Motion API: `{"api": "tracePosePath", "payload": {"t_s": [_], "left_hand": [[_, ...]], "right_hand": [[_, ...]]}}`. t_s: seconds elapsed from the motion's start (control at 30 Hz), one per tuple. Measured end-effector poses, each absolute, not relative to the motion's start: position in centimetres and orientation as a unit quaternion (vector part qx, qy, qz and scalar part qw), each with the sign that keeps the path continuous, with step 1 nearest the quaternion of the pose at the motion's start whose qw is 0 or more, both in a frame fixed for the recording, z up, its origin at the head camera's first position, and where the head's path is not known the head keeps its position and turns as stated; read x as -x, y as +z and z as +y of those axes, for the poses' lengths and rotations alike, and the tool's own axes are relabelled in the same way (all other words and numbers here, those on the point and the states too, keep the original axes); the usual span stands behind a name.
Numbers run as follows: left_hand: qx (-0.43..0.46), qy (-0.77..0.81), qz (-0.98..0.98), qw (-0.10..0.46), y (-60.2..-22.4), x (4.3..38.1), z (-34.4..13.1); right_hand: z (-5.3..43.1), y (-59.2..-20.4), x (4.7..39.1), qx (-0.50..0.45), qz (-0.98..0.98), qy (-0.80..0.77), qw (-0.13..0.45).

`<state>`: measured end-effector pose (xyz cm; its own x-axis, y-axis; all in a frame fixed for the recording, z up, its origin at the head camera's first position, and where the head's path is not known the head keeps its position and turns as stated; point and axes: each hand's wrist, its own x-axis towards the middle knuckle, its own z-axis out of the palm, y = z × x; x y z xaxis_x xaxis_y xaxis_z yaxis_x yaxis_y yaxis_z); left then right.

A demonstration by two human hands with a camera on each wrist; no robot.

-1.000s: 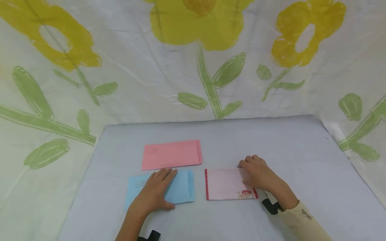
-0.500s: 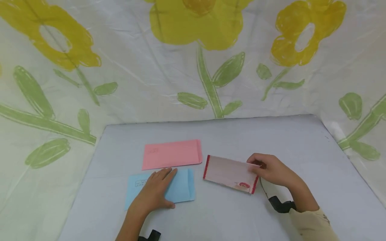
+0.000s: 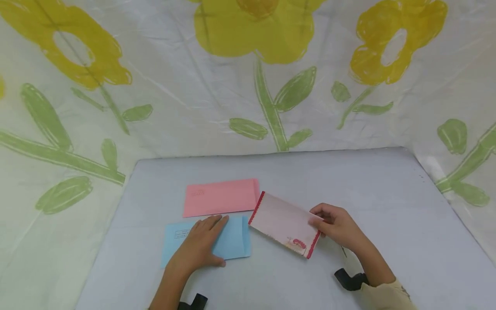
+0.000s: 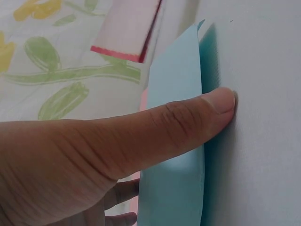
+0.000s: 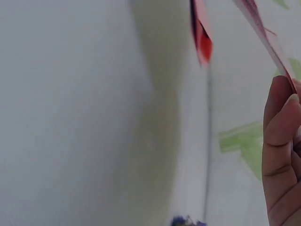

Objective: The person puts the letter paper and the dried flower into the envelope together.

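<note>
My right hand (image 3: 339, 226) pinches a pale pink envelope (image 3: 284, 224) with red scalloped ends by its right edge. The envelope is raised off the table and tilted, its left end near the blue and pink envelopes. In the right wrist view thumb and fingers meet on its edge. My left hand (image 3: 201, 245) rests spread on a light blue envelope (image 3: 234, 239). Seen from the left wrist, the thumb (image 4: 188, 115) lies straight across that envelope's near edge and touches the table. Behind it a plain pink envelope (image 3: 221, 198) lies flat, flap to the right.
The envelopes are on a table (image 3: 368, 181) with a pale cover. A white cloth (image 3: 174, 107) painted with yellow flowers hangs behind and at both sides. Black camera mounts (image 3: 350, 280) sit at both wrists.
My right hand has picked the pale pink envelope up off the table, turned it aslant, and carried it left toward the other envelopes. My left hand has stayed on the blue envelope.
</note>
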<state>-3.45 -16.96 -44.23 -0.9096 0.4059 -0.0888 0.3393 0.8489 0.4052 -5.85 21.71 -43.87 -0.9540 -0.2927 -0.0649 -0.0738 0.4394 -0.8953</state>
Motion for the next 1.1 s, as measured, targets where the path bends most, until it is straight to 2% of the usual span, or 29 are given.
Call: {"api": "tracePosePath", "payload": {"t_s": [0.73,1.1], "left_hand": [[-0.198,0.193,0.958,0.082,-44.6,3.7,-16.9],[-0.200,0.200,0.956,0.080,-44.5,3.7,-16.9]], "right_hand": [[19.1,-45.7,5.5,0.176,0.844,-0.492,0.125],[18.8,-46.0,5.5,0.201,0.848,-0.478,0.112]]}}
